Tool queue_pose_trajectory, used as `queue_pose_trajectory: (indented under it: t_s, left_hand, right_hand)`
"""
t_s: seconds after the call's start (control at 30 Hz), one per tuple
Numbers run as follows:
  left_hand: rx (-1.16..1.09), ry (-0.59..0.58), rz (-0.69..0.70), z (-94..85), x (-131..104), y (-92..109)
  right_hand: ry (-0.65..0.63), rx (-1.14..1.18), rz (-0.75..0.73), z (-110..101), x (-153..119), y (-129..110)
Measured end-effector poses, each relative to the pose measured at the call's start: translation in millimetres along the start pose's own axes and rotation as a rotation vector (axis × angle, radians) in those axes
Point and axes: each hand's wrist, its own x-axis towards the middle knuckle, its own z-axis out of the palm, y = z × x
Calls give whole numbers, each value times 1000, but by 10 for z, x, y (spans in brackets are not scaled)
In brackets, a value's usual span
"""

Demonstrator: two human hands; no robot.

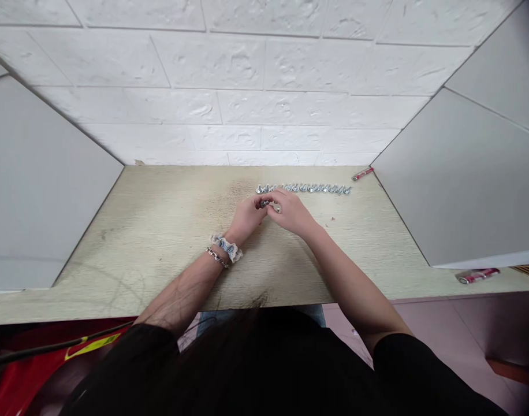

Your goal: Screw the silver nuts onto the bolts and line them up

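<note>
Both hands meet over the middle of the pale wooden tabletop [160, 231]. My left hand [248, 216] is closed around a small dark metal piece [264, 203], which shows between the two hands. My right hand [290, 211] has its fingers bent against the same piece, thumb and forefinger close to the left fingertips. A small shiny bit [279, 210] shows by the right thumb; what it is, I cannot make out. Just behind the hands runs a row of several silver screw-like metal parts [318, 188], standing side by side; the hands partly hide its left portion.
A white brick wall [242, 138] closes off the back, with grey panels at left [48, 185] and right [455, 185]. One red-and-silver tube [362, 174] lies at the back right corner, another [478, 275] near the front right edge.
</note>
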Motion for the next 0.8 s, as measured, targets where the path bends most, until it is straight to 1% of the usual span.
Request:
queue_pose_trajectory:
  t_s: [0.13,0.23,0.37,0.53,0.67,0.73,0.8]
  left_hand:
    - [58,5,22,4,16,-17]
    - [41,-1,21,-4,9,7]
    - [-44,-12,-8,-11,-10,39]
    - [-147,31,-33,-8,-21,31]
    - [-257,66,-56,-16,-16,35]
    - [-347,78,-86,-22,-7,39]
    - [-455,62,-106,-29,6,38]
  right_hand:
    - [-14,6,-7,22,10,29]
    - [11,10,33,30,15,47]
    - [78,49,116,36,29,80]
    - [134,140,276,23,61,97]
    - [163,323,361,40,64,87]
    - [202,455,367,69,61,90]
    - [239,584,355,100,64,96]
